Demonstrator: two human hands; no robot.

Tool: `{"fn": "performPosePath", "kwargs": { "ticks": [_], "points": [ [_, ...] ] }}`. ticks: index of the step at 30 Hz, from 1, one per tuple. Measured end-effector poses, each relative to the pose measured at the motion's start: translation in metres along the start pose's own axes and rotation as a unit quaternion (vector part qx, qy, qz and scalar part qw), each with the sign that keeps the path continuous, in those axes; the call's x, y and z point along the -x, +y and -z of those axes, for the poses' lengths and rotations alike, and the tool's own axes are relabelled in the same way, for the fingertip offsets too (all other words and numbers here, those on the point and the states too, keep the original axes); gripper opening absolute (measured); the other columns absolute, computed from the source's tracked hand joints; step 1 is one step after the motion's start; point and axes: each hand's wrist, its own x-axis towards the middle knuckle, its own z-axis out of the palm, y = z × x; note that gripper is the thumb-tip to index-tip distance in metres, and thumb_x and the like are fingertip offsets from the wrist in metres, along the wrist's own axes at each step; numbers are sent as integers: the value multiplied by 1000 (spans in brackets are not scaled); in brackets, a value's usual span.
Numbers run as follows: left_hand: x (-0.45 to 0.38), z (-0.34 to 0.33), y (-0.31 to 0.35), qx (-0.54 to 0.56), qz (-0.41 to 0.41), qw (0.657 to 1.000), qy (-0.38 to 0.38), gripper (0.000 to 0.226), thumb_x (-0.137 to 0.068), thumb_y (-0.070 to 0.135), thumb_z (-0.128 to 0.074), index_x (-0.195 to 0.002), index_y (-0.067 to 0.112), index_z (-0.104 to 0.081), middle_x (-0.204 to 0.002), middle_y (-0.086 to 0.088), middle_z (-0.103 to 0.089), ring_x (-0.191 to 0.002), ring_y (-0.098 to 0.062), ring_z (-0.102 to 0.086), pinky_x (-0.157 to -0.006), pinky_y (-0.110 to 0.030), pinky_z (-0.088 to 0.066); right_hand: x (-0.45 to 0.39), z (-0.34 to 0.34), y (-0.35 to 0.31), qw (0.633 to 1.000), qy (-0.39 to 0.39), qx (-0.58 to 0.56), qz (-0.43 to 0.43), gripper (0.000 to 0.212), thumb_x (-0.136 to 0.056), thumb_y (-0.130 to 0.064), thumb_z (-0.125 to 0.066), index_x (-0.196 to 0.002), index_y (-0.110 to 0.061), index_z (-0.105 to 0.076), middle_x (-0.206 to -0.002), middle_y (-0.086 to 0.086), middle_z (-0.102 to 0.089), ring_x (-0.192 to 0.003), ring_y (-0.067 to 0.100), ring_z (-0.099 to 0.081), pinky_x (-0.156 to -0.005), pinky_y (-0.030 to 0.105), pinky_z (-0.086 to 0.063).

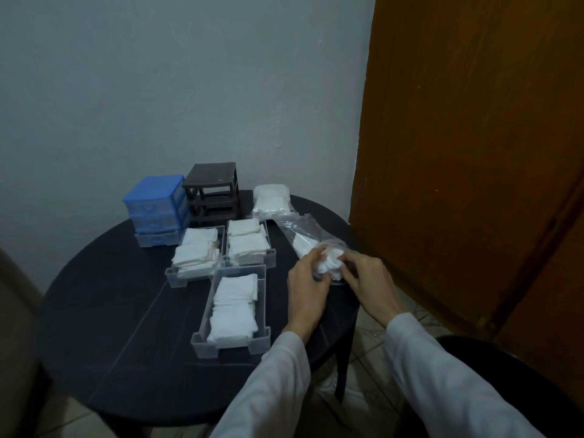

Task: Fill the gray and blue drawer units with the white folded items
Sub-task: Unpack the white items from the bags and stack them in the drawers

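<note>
Gripping a clear plastic bag at its near end, both hands work at the right side of a round dark table.
- Left hand: fingers curled round the bag's mouth and the crumpled white folded items showing there.
- Right hand: fingers pinching the same bag from the other side. Both arms in white sleeves.
- Bag: lying on the table, running away from the hands towards the far edge, more white pieces visible inside.
- Second bag of white items: far side of the table, just beside the gray frame.
- Blue drawer unit: far left, drawers in; the bottom one stands out slightly.
- Gray drawer unit: touching the blue one's right side, an empty frame with all drawers out.
- Three clear drawers on the table, each holding stacked white items: left drawer, right drawer beside it, near drawer in front of both.
- Brown wooden door: right of the table.
</note>
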Motion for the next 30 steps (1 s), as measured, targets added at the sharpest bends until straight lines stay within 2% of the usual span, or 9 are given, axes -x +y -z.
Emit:
{"fn": "performPosePath", "kwargs": {
  "ticks": [3, 6, 7, 12, 15, 17, 21, 27, 30],
  "points": [
    [-1, -1, -4, -12, 12, 1000, 5, 47, -82, 1, -62, -126, 18, -57, -120, -5, -61, -104, -7, -55, -85, 1, -37, 2, 2, 1, 1000, 16, -2, -1, 13, -90, -18, -55, -98, -18, -65, -91, 1, -68, -82, 15, -61, -79, 37, -49],
    [-2, -2, -5, -22, 17, 1000, 4, 49, -82, 2, -64, -127, 19, -56, -122, -4, -61, -110, -12, -55, -97, -19, -43, 6, 6, 1, 999, 26, 20, -7, 16, -90, -19, -55, -102, -16, -65, -93, 4, -67, -86, 17, -60, -84, 36, -45],
    [-2, -2, -4, -22, 19, 1000, 5, 49, -82, 2, -64, -127, 19, -56, -121, -5, -61, -111, -13, -56, -98, -22, -43, 6, 7, 1, 1000, 17, 16, -9, 17, -89, -18, -57, -103, -14, -65, -95, 5, -67, -88, 19, -60, -84, 36, -46],
    [0, -2, -3, -22, 25, 999, 6, 49, -82, 2, -62, -127, 18, -56, -121, -7, -61, -110, -14, -56, -97, -21, -42, 3, 6, -5, 1000, -5, 17, -2, 35, -79, -24, -70, -111, -11, -63, -107, 5, -66, -97, 19, -59, -86, 30, -47],
    [1, -1, -1, -30, 18, 999, 5, 50, -81, 1, -63, -127, 18, -56, -121, -6, -61, -111, -15, -55, -98, -23, -43, 1, 6, -6, 1000, 2, 20, -8, 26, -84, -18, -65, -108, -10, -63, -105, 8, -65, -94, 18, -59, -78, 24, -45],
    [1, 0, 1, -32, 10, 999, 5, 49, -81, 0, -62, -126, 18, -57, -122, -5, -62, -112, -15, -55, -100, -24, -42, 1, 7, -5, 1000, 8, 17, -4, 20, -86, -15, -62, -105, -10, -65, -101, 9, -66, -90, 18, -59, -76, 26, -46],
    [2, 2, 3, -33, -5, 999, 9, 46, -82, -1, -62, -123, 19, -59, -122, -2, -61, -113, -13, -55, -98, -19, -39, 4, 17, -4, 1000, 14, -1, 4, 17, -87, -13, -61, -103, -10, -66, -97, 6, -66, -86, 15, -59, -74, 24, -47],
    [2, 2, 4, -18, -30, 999, 10, 37, -82, 1, -64, -113, 21, -65, -121, 2, -60, -111, -6, -52, -101, -26, -41, 8, 31, -2, 999, 16, -33, -3, 12, -87, -16, -61, -97, -11, -67, -90, 2, -65, -79, 9, -57, -63, 11, -41],
    [3, 1, 3, -25, -48, 998, 16, 32, -81, 4, -65, -105, 24, -68, -123, 0, -60, -116, -13, -52, -103, -32, -40, 10, 41, -2, 999, 21, -42, 1, 11, -85, -16, -63, -94, -11, -68, -87, 0, -65, -75, 8, -55, -61, 10, -41]
  ]
}}
